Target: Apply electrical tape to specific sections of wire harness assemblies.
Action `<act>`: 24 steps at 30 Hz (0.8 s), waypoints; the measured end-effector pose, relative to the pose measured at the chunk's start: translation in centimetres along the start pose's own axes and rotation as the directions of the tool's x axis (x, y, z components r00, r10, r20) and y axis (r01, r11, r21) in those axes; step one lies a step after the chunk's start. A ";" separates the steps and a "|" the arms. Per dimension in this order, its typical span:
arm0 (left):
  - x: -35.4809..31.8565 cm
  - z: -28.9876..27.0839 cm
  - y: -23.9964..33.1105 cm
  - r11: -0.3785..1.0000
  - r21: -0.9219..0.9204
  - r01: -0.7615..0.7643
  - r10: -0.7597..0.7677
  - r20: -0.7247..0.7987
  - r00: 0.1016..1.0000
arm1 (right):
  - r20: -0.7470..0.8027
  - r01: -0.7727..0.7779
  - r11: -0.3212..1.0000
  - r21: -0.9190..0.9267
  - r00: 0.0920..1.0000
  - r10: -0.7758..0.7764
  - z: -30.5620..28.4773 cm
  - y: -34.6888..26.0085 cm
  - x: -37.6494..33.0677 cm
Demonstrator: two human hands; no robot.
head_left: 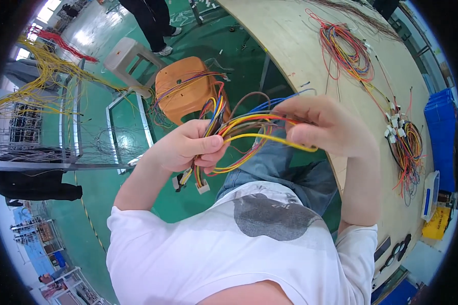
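My left hand (185, 147) is closed around a bundle of coloured wires (239, 127), with yellow, red, blue, orange and brown strands. Small white connectors (201, 186) hang from the bundle below that hand. My right hand (323, 124) pinches the looped end of the same bundle, a yellow wire running under its fingers. Both hands are held above my lap, between an orange stool and the plywood table.
A plywood table (295, 40) on my right holds a coil of coloured wires (348, 53) and a harness with white connectors (404, 142). An orange stool (183, 89), a grey stool (130, 56), a wire rack (35, 101), blue crates (440, 132) and a standing person's legs (152, 23) surround me.
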State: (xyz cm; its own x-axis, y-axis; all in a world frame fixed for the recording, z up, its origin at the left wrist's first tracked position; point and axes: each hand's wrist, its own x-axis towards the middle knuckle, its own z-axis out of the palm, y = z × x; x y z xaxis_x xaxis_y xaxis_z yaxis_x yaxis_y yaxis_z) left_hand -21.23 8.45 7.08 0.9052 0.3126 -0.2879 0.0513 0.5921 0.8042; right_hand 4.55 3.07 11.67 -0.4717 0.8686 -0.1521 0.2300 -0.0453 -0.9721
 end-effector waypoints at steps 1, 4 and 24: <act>0.0 -0.1 0.0 0.999 0.037 -0.011 0.012 -0.027 1.000 | 0.003 0.000 1.000 -0.001 1.000 0.000 0.0 -0.1 -0.1; 0.1 0.4 0.3 0.987 0.159 0.012 0.007 -0.114 0.993 | 0.132 -0.051 0.999 -0.005 0.990 0.051 -0.1 -0.8 -0.2; -0.5 -0.4 0.1 0.986 -0.051 0.157 -0.152 0.082 0.985 | 0.133 -0.214 0.963 -0.164 0.962 0.237 1.2 0.0 2.6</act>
State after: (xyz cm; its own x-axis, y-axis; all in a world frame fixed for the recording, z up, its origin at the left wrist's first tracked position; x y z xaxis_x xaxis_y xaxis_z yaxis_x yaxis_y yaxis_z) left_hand -21.83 8.65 7.15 0.9184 0.1568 -0.3632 0.1707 0.6712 0.7214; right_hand 2.25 4.73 11.09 -0.5131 0.7593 -0.4003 0.4623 -0.1485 -0.8742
